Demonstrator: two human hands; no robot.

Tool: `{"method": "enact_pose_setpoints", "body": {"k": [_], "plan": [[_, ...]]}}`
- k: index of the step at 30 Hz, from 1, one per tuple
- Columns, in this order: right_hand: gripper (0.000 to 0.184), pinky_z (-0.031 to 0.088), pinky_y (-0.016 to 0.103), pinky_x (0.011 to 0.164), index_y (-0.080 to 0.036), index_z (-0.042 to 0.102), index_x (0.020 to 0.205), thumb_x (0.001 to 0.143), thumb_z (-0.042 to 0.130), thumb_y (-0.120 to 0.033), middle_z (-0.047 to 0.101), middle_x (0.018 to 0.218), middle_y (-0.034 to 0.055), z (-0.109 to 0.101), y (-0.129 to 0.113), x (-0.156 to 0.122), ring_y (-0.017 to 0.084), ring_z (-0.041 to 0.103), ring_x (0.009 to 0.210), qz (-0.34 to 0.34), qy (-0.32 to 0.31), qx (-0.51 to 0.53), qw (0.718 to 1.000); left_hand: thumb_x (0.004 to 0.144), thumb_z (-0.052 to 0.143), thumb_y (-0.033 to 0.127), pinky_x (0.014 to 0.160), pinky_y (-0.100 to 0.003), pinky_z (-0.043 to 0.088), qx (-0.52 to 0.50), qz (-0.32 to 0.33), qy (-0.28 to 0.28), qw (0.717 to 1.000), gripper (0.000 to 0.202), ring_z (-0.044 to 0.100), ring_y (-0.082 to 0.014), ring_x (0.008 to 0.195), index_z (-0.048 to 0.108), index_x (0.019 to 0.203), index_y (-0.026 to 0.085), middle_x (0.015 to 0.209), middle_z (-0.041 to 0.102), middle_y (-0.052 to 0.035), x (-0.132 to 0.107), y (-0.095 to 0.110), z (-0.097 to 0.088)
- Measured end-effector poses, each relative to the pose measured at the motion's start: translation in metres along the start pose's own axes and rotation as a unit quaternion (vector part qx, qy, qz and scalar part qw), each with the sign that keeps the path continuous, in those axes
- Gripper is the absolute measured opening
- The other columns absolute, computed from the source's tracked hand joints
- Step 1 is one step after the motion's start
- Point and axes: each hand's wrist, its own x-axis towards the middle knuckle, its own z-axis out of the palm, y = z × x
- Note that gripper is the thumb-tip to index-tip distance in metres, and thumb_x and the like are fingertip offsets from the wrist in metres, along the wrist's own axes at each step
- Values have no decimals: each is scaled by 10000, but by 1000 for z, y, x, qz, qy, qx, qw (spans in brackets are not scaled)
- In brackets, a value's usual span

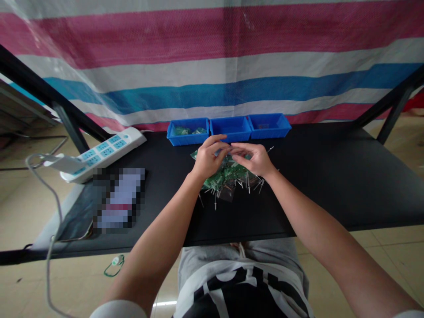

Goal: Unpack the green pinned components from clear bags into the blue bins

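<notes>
My left hand (208, 158) and right hand (252, 159) pinched close together, any grip too small to tell, just above a pile of green packets and pins (228, 176) on the table (318, 185), three blue bins (229, 129) just beyond, a power strip (102, 154) off left, a blurred object (118, 199) near it

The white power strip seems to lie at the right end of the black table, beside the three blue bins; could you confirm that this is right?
Not quite: the white power strip lies at the left end of the black table, not the right, as the head view shows. It is still beside the three blue bins.
</notes>
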Motion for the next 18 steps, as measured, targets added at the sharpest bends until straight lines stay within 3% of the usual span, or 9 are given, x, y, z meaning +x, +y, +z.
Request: {"method": "enact_pose_setpoints", "body": {"k": [2, 5, 8, 12, 18], "plan": [[448, 548, 325, 670, -169, 669, 1182, 772, 680, -348, 744, 867, 63, -1, 0, 0, 185, 677, 749, -12, 15, -1, 1000, 908, 539, 307, 880, -339, 505, -28, -28, -16, 999, 207, 643, -183, 947, 675, 881, 153, 1018, 700, -91, 0, 2, 0], [474, 534, 306, 658, -193, 650, 1208, 770, 678, -373, 712, 1017, 87, -2, -1, -1, 189, 656, 830, -36, 27, -1, 999, 905, 528, 365, 742, -290, 500, -75, -94, -53, 991, 247, 632, -158, 769, 639, 837, 155, 819, 697, -46, 0, 5, 0], [495, 539, 308, 665, -221, 637, 1232, 781, 668, -422, 673, 1165, 109, -3, -2, -2, 205, 655, 902, -39, 7, 18, 999, 895, 527, 375, 670, -266, 471, -113, -122, -61, 984, 242, 601, -141, 700, 607, 818, 160, 752, 673, -25, 1, 6, 1], [569, 541, 333, 684, -222, 602, 1290, 796, 649, -501, 711, 1075, 101, -5, -5, -3, 196, 669, 823, -46, -9, 41, 998, 853, 575, 322, 594, -249, 441, -157, -148, -55, 975, 181, 574, -125, 636, 576, 948, 168, 711, 645, -6, 2, 4, 4], [460, 527, 356, 752, -203, 763, 950, 826, 573, -603, 748, 947, 86, -12, -12, 0, 231, 684, 876, -41, -13, -10, 999, 805, 644, 326, 543, -241, 418, -226, -189, -89, 951, 513, 556, -114, 556, 438, 1252, 180, 648, 623, 28, 1, 2, 5]]}}
